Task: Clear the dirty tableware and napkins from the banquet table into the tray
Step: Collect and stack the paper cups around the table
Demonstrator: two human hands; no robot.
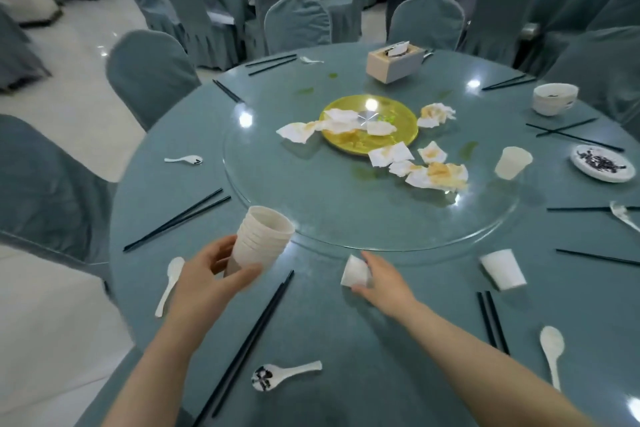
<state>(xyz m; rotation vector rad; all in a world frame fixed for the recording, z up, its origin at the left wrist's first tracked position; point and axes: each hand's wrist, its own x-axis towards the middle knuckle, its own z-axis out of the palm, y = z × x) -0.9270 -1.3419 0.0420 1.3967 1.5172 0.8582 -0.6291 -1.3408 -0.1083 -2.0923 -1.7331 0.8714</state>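
Near edge: a soiled spoon and black chopsticks lie closest to me on the banquet table.
Left hand: I read it as wrapped around a stack of white cups, held tilted above the table.
Right hand: fingers closing on a single tipped cup just near of the glass turntable.
Done: several cups are already nested in the stack.
Left: two more cups to the right, a bowl and small plate far right, stained napkins around the yellow dish, plus spoons and chopsticks all round.
Tray: not in view; I cannot place it.
Progress: early, by my judgement.
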